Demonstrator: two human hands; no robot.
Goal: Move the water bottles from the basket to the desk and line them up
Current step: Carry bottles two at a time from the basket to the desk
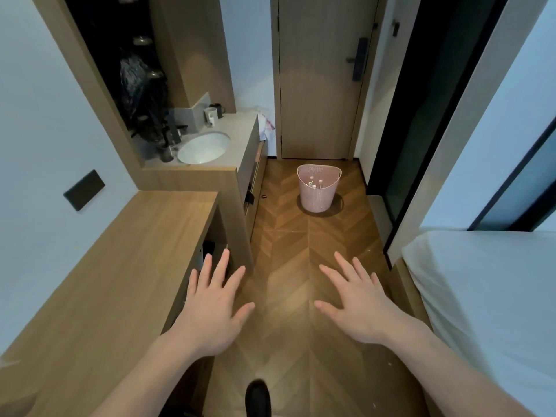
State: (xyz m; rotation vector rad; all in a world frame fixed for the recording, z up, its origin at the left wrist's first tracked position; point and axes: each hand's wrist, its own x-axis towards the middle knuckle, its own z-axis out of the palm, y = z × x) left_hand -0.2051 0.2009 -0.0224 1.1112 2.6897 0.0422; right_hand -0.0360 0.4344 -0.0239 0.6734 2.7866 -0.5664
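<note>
Bottles (315,184) inside pink basket (316,200), well beyond spread fingers (221,266).

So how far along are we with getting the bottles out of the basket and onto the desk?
Nothing looks done yet: the desk shows no bottles. The bottles sit inside the pink basket on the floor near the door. Nothing is in hand: the left hand and right hand are spread open. Every bottle is left to carry over and line up.
</note>
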